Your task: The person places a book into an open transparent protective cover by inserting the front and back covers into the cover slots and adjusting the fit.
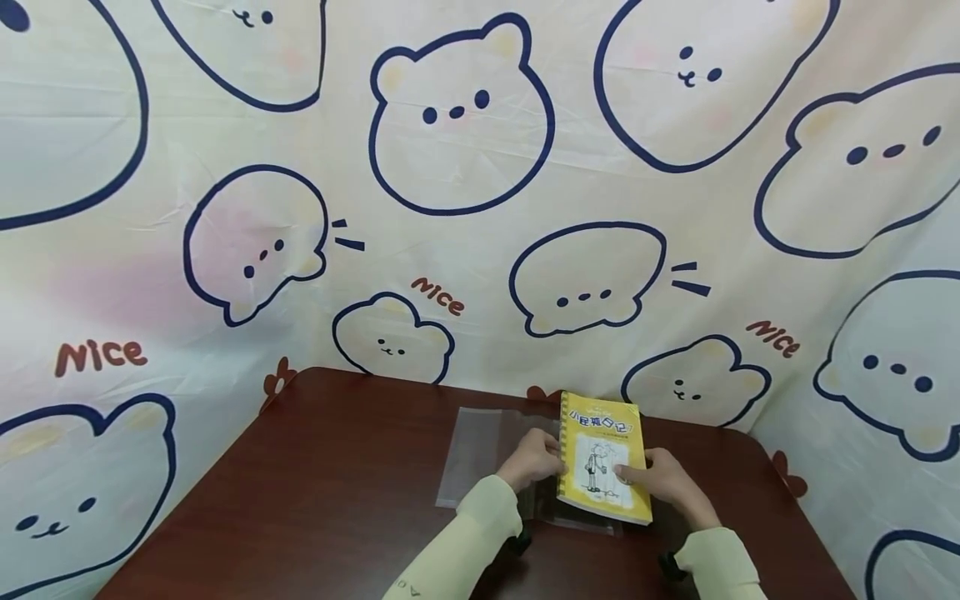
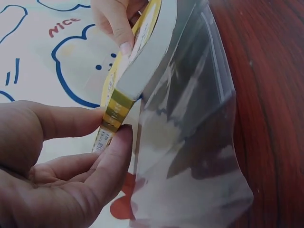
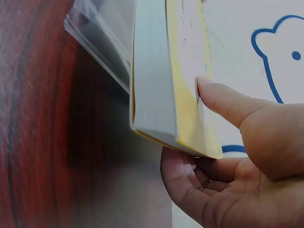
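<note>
1. Yellow book (image 1: 609,454), tilted with its front facing up, sits in both of the person's hands. It's over part of a clear plastic sheet (image 1: 468,458) that's lying on the dark brown tabletop (image 1: 300,492).
2. Progress-wise: the book's in hand and the plastic is laid out beneath it, so the getting-ready bit looks sorted. Probably early-ish or midway, but that's a judgement from a single moment.
3. Not done: the book isn't laid flat, and no plastic seems to be round it. The front and the page edges (image 3: 152,66) look bare wherever they show. Whether the back touches the plastic anywhere is hard to tell.
4. Left hand (image 1: 531,460): a proper pinch on the spine side. The left wrist view shows digits on either side of the yellow-and-olive end of the spine (image 2: 117,110), with just the book's thickness between them. The other fingers are bent in below.
5. Right hand (image 1: 666,482): gripping the opposite long side. Its thumb (image 3: 232,102) presses on the front while the fingers (image 3: 183,183) curl underneath at the back, so the gap is again about one book thick.
6. Neither hand seems to be holding the plastic; both are busy with the book.
</note>
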Motion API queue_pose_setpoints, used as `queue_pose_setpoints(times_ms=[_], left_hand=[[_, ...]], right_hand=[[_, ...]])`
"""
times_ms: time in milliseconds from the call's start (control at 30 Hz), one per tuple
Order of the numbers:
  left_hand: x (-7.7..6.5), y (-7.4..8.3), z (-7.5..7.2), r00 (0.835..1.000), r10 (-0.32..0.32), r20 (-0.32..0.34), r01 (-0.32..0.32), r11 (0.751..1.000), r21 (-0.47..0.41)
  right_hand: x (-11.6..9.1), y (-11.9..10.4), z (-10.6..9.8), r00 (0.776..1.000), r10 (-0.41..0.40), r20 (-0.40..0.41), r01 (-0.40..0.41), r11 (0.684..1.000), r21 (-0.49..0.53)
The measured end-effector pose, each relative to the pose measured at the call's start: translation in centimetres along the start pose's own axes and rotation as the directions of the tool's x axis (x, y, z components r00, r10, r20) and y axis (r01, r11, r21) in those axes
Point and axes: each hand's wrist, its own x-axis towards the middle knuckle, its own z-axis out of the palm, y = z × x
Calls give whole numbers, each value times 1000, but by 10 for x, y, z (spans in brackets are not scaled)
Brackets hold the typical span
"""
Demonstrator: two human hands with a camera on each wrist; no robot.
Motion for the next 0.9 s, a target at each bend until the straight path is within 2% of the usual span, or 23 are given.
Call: queue_pose_setpoints(times_ms=[333, 900], left_hand=[[-4, -9, -11, 998, -43, -55, 44, 999, 25], [-12, -24, -21, 994, -71, -84, 75, 996, 50]], right_hand=[[1, -11, 17, 1000, 10, -7, -10, 999, -45], [9, -17, 34, 1000, 2, 0, -2, 996, -93]])
